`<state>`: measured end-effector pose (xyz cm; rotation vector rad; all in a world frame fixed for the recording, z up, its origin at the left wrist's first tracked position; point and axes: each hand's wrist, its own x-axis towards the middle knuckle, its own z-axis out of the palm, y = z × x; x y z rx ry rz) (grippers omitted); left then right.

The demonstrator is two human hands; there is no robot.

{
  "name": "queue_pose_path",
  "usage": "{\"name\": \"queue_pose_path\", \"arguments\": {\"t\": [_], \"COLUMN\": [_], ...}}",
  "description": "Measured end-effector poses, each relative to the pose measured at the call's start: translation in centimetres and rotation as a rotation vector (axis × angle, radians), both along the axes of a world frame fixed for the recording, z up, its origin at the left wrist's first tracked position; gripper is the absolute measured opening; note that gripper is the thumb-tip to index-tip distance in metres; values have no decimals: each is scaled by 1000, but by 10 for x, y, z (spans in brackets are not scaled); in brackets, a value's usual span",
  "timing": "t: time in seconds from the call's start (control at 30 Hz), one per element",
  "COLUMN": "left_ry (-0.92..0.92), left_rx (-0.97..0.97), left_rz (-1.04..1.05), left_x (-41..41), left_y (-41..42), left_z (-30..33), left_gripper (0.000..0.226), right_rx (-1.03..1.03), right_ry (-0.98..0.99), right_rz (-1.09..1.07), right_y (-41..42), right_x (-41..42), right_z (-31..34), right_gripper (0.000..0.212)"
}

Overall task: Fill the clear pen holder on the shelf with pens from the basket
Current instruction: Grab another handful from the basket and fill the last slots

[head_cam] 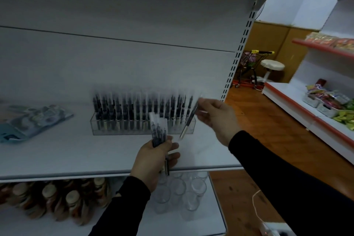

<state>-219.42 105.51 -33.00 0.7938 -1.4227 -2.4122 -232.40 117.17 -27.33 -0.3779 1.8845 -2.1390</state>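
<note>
A clear pen holder [107,127] stands on the white shelf [76,151], holding several dark pens upright in rows. My left hand [155,161] grips a bundle of pens [159,130] upright, in front of the holder near the shelf's front edge. Above the holder's right end, my right hand [214,115] pinches a single pen [188,119] by its top. That pen slants down and to the left, with its tip in front of the holder. The basket is out of view. The frame is blurred.
A blue packaged item [28,120] lies at the shelf's left. On the shelf below stand brown bottles [57,199] and clear glasses [180,189]. To the right are a wooden floor, another shelf unit with snacks [329,101], a white stool [272,66] and a small cart [249,63].
</note>
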Motion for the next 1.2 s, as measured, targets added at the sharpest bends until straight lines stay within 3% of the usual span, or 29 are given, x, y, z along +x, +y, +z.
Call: {"name": "queue_pose_path", "arguments": {"t": [0.23, 1.03, 1.2], "left_ry": [17, 42, 36], "left_rx": [-1, -26, -21], "left_rz": [24, -14, 4], "left_x": [1, 5, 4], "left_y": [-6, -12, -13], "left_z": [3, 5, 6], "left_gripper": [16, 8, 14], "right_rx": [26, 351, 444], "right_ry": [241, 466, 480], "right_rz": [-176, -180, -167], "right_y": [-9, -41, -40], "right_x": [-29, -38, -39], "right_z": [17, -14, -24], "right_gripper": [12, 6, 20]}}
